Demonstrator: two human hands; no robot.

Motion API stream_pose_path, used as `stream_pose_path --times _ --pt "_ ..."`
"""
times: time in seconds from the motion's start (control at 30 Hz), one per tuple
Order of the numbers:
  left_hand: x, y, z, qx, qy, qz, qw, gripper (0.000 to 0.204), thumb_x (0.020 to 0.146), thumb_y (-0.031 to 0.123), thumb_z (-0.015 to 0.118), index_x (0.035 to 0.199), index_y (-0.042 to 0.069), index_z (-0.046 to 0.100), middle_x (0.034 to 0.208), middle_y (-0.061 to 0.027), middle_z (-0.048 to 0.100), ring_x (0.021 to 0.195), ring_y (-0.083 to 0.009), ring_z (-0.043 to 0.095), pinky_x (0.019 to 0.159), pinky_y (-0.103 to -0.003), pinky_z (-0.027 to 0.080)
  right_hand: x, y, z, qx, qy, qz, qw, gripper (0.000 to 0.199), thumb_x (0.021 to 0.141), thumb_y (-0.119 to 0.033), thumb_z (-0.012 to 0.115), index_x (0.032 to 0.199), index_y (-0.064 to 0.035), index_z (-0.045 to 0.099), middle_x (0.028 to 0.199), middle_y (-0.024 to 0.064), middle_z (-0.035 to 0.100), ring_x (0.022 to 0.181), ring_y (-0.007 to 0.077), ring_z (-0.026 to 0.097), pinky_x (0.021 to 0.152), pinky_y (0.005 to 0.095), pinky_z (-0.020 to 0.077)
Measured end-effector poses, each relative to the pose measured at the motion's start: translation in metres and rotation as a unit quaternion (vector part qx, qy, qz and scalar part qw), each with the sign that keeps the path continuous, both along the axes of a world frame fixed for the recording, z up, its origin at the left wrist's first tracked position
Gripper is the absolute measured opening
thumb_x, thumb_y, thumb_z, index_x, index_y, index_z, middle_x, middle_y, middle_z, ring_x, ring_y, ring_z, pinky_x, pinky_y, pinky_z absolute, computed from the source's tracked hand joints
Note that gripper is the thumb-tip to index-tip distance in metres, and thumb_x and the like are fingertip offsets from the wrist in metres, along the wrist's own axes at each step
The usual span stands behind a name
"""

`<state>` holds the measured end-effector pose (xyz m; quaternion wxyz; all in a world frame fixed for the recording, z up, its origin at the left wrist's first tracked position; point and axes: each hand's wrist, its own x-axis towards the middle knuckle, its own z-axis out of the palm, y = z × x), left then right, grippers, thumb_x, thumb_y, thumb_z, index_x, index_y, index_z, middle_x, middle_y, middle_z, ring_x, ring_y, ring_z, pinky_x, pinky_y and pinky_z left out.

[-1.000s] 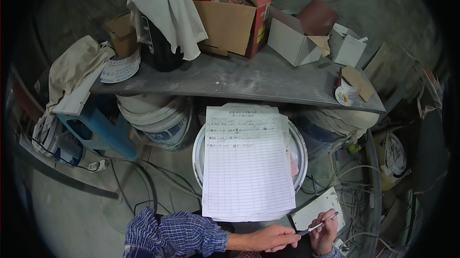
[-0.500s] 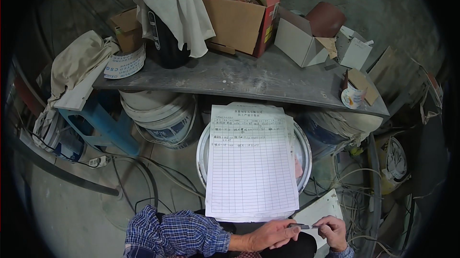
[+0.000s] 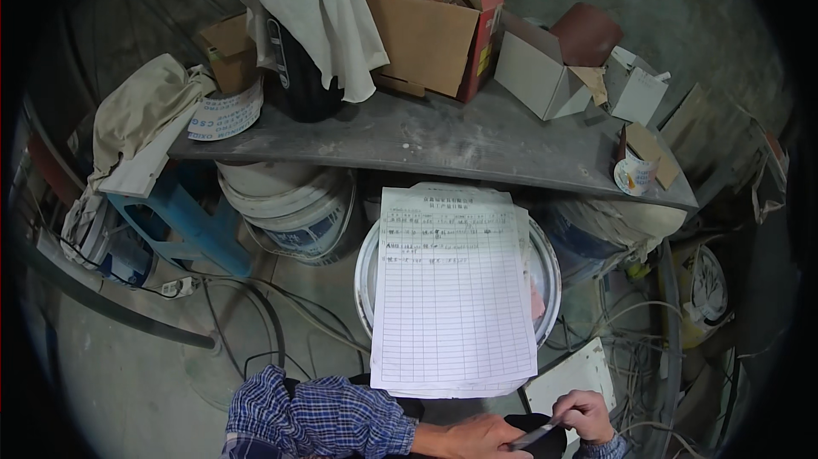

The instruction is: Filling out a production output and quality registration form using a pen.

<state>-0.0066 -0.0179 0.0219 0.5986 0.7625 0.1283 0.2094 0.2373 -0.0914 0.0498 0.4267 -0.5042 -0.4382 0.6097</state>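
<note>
Near the lower edge, my left hand and my right hand are both closed on a slim dark pen. The pen slants between them, its right end higher, pinched by my right fingers. Part of its left end is hidden by my left hand. Just beyond my hands, a stack of paper forms lies on the round white lid of a pail. The top sheet is a ruled table with handwriting in its upper rows. Neither hand touches the paper.
A dusty grey bench crosses behind, holding a cloth-draped black bottle, a brown carton and a white box. Buckets and a blue stool stand below it. Cables tangle at right beside a white board.
Both hands have come down slightly, the left more than the right. The pen has gone from nearly level to slanted, its left end lower. The whole view has shifted a little.
</note>
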Motion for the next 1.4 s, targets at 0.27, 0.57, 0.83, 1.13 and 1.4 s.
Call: stream_pose_path --times 0.27,0.57,0.83,1.13,1.4 --pt "-0.006 0.014 0.013 -0.009 0.016 -0.020 1.000 0.047 0.090 0.039 0.069 0.060 0.005 0.058 0.051 -0.0160 0.048 0.040 -0.0269 0.044 0.042 -0.041 0.031 -0.013 0.004 -0.011 -0.072 -0.064 0.096 0.991 0.013 0.090 -0.008 0.069 0.098 0.0016 0.070 0.091 0.0079 0.072 0.084 0.0144 0.066 0.078 0.0269 0.0515" --pt "-0.006 0.017 0.015 0.026 0.026 -0.005 0.999 0.042 0.093 0.037 0.065 0.066 0.006 0.062 0.051 -0.0152 0.050 0.039 -0.0262 0.046 0.040 -0.039 0.032 -0.014 0.007 -0.013 -0.053 -0.062 0.107 0.991 0.013 0.088 -0.007 0.071 0.098 0.0019 0.071 0.093 0.0088 0.073 0.085 0.0151 0.067 0.078 0.0276 0.0521" --pt "-0.003 0.019 -0.038 -0.082 0.144 -0.131 0.977 0.039 0.102 0.040 0.047 0.094 0.003 0.058 0.072 -0.0153 0.060 0.065 -0.0249 0.059 0.064 -0.037 0.046 -0.016 0.007 -0.012 -0.065 -0.037 0.106 0.992 0.016 0.087 -0.006 0.072 0.100 0.0034 0.069 0.094 0.0089 0.072 0.084 0.0131 0.065 0.076 0.0269 0.0515" --pt "0.000 0.023 0.005 -0.057 0.118 -0.060 0.989 0.041 0.102 0.042 0.047 0.096 0.005 0.063 0.071 -0.0150 0.062 0.060 -0.0242 0.060 0.059 -0.036 0.046 -0.026 0.019 -0.004 0.024 -0.106 0.153 0.982 0.021 0.095 -0.023 0.059 0.091 -0.0020 0.060 0.080 0.0087 0.061 0.064 0.0172 0.057 0.061 0.0296 0.0458" --pt "-0.001 0.018 0.019 0.002 0.013 0.013 1.000 0.027 0.096 0.034 0.059 0.104 0.008 0.063 0.077 -0.0199 0.065 0.065 -0.0378 0.064 0.055 -0.045 0.048 -0.022 0.015 -0.005 -0.077 -0.062 0.108 0.989 0.032 0.092 -0.032 0.058 0.089 -0.0010 0.063 0.078 0.0062 0.062 0.070 0.0172 0.056 0.065 0.0307 0.0452"
